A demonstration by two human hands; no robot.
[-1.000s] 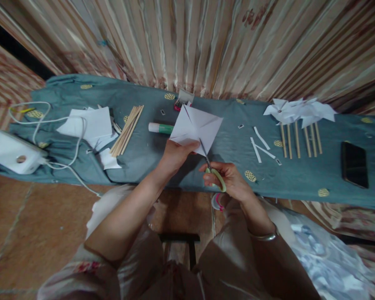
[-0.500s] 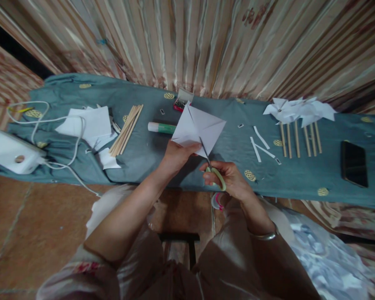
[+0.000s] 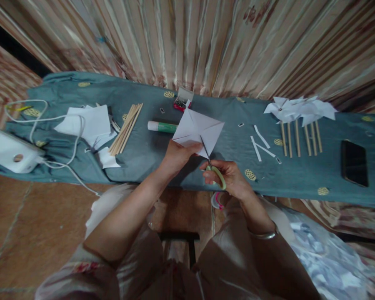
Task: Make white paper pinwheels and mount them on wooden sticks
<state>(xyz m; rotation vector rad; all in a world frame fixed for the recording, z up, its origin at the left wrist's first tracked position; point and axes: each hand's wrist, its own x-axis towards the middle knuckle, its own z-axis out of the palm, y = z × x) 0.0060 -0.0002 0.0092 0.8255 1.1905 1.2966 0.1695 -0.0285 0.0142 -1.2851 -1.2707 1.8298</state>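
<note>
My left hand [image 3: 176, 156] pinches the near edge of a creased white paper square [image 3: 200, 129], holding it up over the blue-grey cloth [image 3: 150, 146]. My right hand [image 3: 226, 177] is closed around green-handled scissors [image 3: 213, 166]. Their blades reach up into the paper's near corner along a crease. A green-and-white glue stick [image 3: 161, 126] lies just left of the paper.
A bundle of wooden sticks [image 3: 126, 128] and a stack of white paper [image 3: 87, 123] lie at left beside a white device [image 3: 9, 151] with its cable. Finished paper pinwheels on sticks [image 3: 300, 121], paper strips [image 3: 260, 143], a black phone [image 3: 354, 162] and a small pin box [image 3: 181, 101] are at the back and right.
The paper has turned slightly and shifted a little right in my left hand. The scissor blades have worked a bit further into it.
</note>
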